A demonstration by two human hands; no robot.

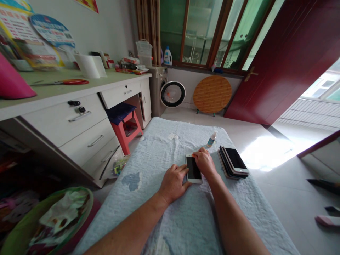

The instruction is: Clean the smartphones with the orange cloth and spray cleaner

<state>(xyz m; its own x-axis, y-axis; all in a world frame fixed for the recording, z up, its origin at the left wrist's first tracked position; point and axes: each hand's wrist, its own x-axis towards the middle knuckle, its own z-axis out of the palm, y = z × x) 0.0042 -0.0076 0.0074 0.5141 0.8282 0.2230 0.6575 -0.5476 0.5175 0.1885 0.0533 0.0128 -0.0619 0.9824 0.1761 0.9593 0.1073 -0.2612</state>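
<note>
A white-framed device lies face up on a pale blue cloth, between the two hands. The left hand, fingers and thumb spread, rests along its left edge; the right hand curls over its upper right part, though whether it grips anything I cannot tell. Work on this device appears under way. A stack of similar devices sits to the right, near a small bottle; whether those are finished or waiting is unclear.

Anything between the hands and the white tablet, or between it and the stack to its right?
Nothing visible blocks the left hand or right hand; both touch the white tablet. Toward the stack, the right hand intervenes; the bottle stands beyond, off that line.
</note>
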